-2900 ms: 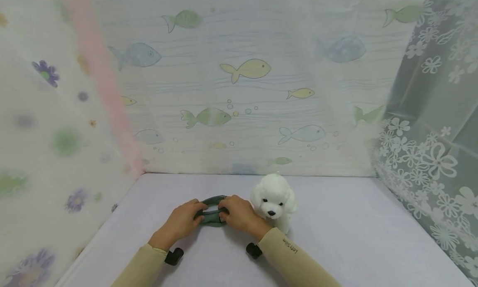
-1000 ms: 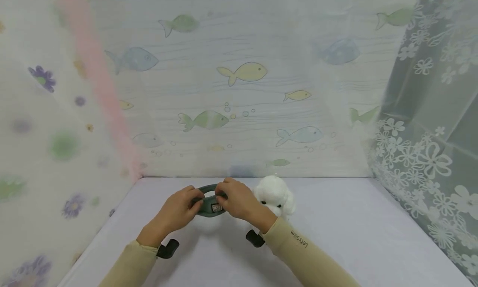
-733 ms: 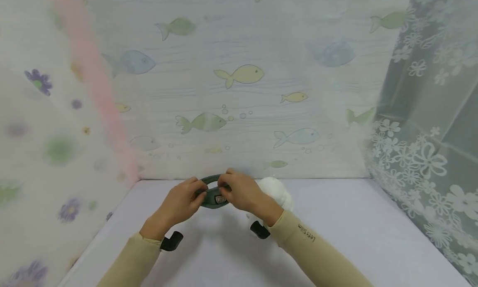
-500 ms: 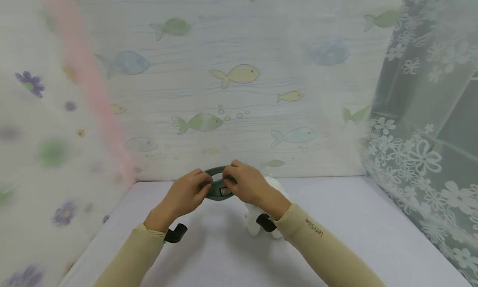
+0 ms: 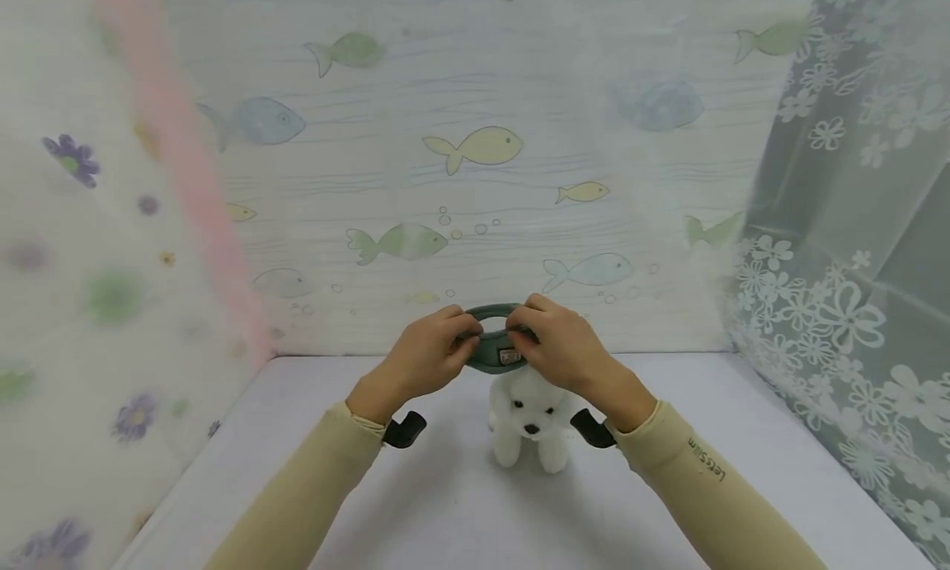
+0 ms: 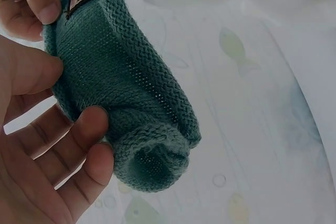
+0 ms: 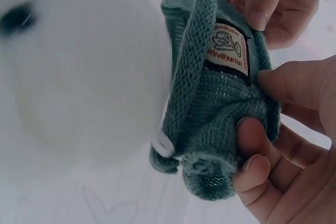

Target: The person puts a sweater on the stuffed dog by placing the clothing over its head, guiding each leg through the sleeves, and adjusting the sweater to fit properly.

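Note:
A small green knitted sweater [image 5: 496,359] is stretched between both hands, its opening spread, just above the head of a white plush dog [image 5: 530,428]. My left hand [image 5: 426,351] pinches one side of the edge between thumb and fingers; my right hand [image 5: 566,349] pinches the other. In the left wrist view, a short sleeve with a rolled cuff [image 6: 155,161] sticks out below the fingers. The right wrist view shows a pale stitched label [image 7: 227,49] on the knit, with the dog's white fur [image 7: 89,77] close beside it. The sweater covers the top of the dog's head in the head view.
The dog stands facing me on a white-covered table [image 5: 445,512]. Behind it hangs a curtain [image 5: 475,248] printed with fish. A flowered curtain [image 5: 111,306] is on the left, and a lace curtain [image 5: 839,322] on the right. A black wrist camera [image 5: 404,430] sits under the left wrist.
Both hands have lifted the sweater from near the table left of the dog, then moved right with it to above the dog's head. The dog's face, hidden behind the right arm, shows again.

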A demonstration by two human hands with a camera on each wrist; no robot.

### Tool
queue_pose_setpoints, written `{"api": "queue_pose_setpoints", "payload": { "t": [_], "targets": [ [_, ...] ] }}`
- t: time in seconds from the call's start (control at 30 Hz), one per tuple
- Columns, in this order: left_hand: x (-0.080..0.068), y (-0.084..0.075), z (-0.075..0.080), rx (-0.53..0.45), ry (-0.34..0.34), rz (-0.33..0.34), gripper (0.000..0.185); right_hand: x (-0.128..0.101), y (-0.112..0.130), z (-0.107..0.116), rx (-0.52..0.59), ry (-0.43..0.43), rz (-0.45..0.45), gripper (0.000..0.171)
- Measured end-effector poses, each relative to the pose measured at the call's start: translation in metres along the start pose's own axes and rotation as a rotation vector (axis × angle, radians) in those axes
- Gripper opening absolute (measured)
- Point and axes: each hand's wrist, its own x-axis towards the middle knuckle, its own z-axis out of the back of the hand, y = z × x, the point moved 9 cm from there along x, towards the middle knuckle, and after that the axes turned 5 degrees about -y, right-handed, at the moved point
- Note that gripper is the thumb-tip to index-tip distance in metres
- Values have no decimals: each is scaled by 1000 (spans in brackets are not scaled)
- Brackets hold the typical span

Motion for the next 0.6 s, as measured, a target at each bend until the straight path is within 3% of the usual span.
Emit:
{"api": "queue_pose_setpoints", "payload": {
  "t": [0.33,0.6],
  "targets": [
    [22,-23,-16,2,50,-19,9,-19,-21,25,-11,-21,-32,7],
    [14,-27,-36,-8,124,-22,10,-37,-32,16,-9,61,-82,6]
  ]
}}
